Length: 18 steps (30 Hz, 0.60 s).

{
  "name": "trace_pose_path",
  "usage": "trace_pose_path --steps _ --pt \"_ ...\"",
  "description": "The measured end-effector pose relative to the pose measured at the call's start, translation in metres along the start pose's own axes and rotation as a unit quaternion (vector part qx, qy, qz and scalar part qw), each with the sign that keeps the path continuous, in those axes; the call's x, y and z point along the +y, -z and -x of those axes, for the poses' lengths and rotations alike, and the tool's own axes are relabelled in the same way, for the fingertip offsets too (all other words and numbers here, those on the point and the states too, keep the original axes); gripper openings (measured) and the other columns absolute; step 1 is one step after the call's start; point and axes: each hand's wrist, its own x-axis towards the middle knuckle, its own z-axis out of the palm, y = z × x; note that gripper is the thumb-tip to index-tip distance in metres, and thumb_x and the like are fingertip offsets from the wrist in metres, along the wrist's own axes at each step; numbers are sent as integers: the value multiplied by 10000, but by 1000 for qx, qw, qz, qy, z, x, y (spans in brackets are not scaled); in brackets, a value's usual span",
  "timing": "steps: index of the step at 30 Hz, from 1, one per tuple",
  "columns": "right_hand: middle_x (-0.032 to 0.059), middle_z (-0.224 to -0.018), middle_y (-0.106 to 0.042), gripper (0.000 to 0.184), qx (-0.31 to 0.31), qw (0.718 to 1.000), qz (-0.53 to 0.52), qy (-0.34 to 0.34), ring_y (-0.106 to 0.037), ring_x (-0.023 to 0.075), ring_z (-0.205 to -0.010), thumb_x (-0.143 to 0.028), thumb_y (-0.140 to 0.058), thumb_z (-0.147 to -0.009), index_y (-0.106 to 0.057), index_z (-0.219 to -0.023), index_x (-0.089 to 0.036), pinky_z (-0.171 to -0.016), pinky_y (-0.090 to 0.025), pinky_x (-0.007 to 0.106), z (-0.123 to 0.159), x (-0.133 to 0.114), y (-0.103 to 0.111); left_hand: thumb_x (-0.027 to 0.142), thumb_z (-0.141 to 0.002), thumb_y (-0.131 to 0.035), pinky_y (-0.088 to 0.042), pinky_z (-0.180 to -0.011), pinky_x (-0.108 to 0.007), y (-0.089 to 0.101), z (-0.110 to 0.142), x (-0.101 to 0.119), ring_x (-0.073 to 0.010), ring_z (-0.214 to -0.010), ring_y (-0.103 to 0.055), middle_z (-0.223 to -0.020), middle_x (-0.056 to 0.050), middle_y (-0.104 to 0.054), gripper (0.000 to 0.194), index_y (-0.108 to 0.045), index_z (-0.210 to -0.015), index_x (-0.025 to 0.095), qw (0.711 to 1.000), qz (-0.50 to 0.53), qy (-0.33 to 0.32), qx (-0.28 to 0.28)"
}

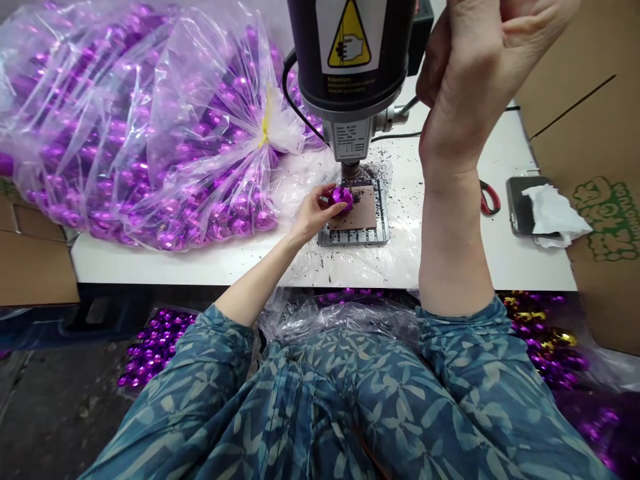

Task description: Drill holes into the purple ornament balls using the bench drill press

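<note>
My left hand (317, 212) pinches a shiny purple faceted ball (341, 198) between thumb and fingers. The ball rests on a small brown board (364, 217), which lies on the slotted metal base (353, 237) of a small drill press (355, 60). Right above the ball is the chuck (350, 169); any bit in it is too hard to make out. Raised at the upper right, my right hand (475, 73) is closed around the end of the press lever (411, 105), whose grip is hidden by the fingers. Dark shavings (361, 193) are scattered over the board and base.
A large clear bag (150, 127) of purple balls, tied with yellow, covers the table's left side. Red-handled scissors (490, 199), a phone (520, 207) and crumpled tissue (557, 213) lie at right. Cardboard (595, 120) stands beyond. More purple pieces (157, 347) sit below the table (150, 263).
</note>
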Motion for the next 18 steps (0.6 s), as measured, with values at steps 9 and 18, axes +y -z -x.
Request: trace_pose_path --steps 9,18 --pt "-10 -563 -114 539 3 1000 12 -12 -254 -53 -429 -159 -535 -887 -87 -591 -207 -472 -137 162 0 -3 0 251 -795 -802 -596 -882 -363 -9 6 -1 -229 -1068 -672 -1261 -92 -672 528 -639 -1298 236 980 -141 -141 -7" --pt "-20 -564 -141 530 1 1000 8 14 -258 -44 -442 -196 -545 -908 -109 -607 -210 -492 -162 178 2 7 3 422 -864 -828 -546 -1072 -443 -29 4 -20 -266 -1232 -673 -1345 -121 -689 586 -556 -1357 259 990 -37 -133 12"
